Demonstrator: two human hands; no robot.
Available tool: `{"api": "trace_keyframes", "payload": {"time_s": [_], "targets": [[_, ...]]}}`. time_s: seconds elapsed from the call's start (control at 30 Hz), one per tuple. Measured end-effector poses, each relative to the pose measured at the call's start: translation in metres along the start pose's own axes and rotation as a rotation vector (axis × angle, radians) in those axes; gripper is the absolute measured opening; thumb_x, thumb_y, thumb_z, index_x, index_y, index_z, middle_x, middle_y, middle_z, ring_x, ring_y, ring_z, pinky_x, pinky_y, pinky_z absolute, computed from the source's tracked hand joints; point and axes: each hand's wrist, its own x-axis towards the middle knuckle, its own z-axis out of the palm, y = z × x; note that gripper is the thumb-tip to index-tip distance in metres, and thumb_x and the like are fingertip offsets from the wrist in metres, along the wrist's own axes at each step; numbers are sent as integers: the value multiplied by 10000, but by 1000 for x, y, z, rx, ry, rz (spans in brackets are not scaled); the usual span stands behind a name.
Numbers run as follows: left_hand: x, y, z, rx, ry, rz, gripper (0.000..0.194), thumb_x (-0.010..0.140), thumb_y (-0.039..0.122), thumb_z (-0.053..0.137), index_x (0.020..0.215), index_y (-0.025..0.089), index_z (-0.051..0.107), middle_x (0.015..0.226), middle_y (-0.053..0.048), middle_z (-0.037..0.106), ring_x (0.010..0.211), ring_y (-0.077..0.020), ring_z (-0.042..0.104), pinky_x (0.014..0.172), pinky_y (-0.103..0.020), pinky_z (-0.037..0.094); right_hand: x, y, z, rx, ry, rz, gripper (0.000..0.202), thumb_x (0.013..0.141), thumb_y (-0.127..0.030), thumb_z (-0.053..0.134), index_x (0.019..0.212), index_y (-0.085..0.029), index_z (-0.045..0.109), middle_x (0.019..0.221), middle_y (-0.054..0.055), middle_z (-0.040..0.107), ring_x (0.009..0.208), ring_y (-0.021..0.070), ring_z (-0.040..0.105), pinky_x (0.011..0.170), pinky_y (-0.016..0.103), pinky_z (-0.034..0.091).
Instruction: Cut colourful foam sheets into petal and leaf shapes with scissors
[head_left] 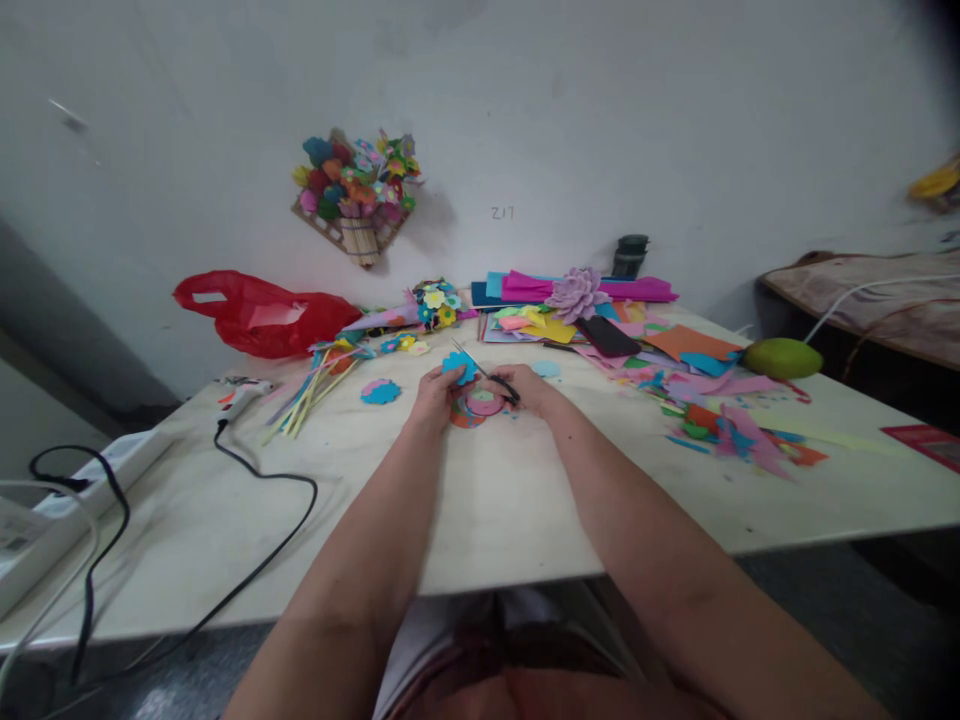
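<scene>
My left hand [435, 394] pinches a blue scalloped paper piece [458, 367] above the table. Facing it, my right hand [529, 387] is closed on black-handled scissors [504, 387], whose blades point up and left, close beside the blue piece. Just below and between both hands lie round coloured pieces [484, 403], pink and orange among them, with tiny blue scraps nearby. Another scalloped blue piece [381, 391] rests on the table to the left of my left hand.
Left: glue gun [241, 398] with black cord, paper strips [311, 400], red bag [270, 315], power strip [82, 510]. Right: phone [608, 337], paper scraps [739, 437], green fruit [784, 358]. Coloured sheets [525, 288] and a purple flower [577, 294] lie near the wall.
</scene>
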Motion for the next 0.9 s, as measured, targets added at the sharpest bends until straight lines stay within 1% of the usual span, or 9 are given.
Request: {"api": "trace_keyframes", "payload": {"time_s": [0.13, 0.27, 0.37, 0.53, 0.67, 0.77, 0.9], "targets": [[1, -1, 0, 8, 6, 5, 200, 590, 197, 747, 749, 118, 654, 714, -53, 675, 695, -176, 660, 645, -276, 529, -2, -4, 2, 5, 5, -17, 306, 653, -412, 697, 687, -142, 555, 438, -58, 487, 320, 48, 402, 320, 167, 287], [1, -1, 0, 3, 15, 12, 189, 570, 194, 758, 717, 122, 662, 693, -44, 676, 645, -150, 638, 611, -257, 528, -1, -4, 2, 18, 13, -13, 291, 680, -406, 683, 706, -143, 561, 448, -45, 514, 326, 56, 424, 314, 165, 288], [0, 0, 0, 8, 19, 15, 187, 570, 192, 760, 717, 121, 669, 702, -46, 682, 622, -135, 626, 599, -245, 527, -1, -4, 2, 28, 45, -11, 286, 700, -409, 670, 706, -147, 555, 456, -38, 523, 335, 63, 443, 311, 164, 285], [0, 0, 1, 36, 6, 9, 227, 571, 212, 770, 748, 116, 665, 728, -65, 681, 657, -164, 649, 614, -263, 526, -2, -8, 1, 26, 104, -19, 298, 730, -430, 639, 692, -150, 546, 491, -22, 540, 350, 67, 456, 304, 171, 261], [0, -1, 1, 65, -6, 14, 218, 550, 218, 774, 710, 121, 662, 685, -54, 669, 597, -155, 630, 596, -271, 521, -1, -7, -3, 42, 138, -56, 285, 733, -422, 629, 758, -145, 570, 555, -11, 574, 380, 70, 470, 319, 178, 271], [0, -2, 0, 105, -48, 21, 236, 526, 231, 785, 697, 119, 667, 656, -45, 661, 541, -139, 599, 559, -267, 504, 1, -5, -5, 95, 165, -74, 274, 709, -376, 654, 833, -143, 580, 598, -10, 597, 411, 69, 486, 343, 175, 283], [-2, -3, 0, 218, -159, 3, 259, 519, 267, 797, 681, 117, 664, 616, -34, 647, 505, -133, 575, 539, -277, 486, 3, -6, -5, 231, 231, -91, 326, 627, -265, 710, 896, -146, 570, 578, -40, 564, 454, 76, 516, 368, 169, 295]]}}
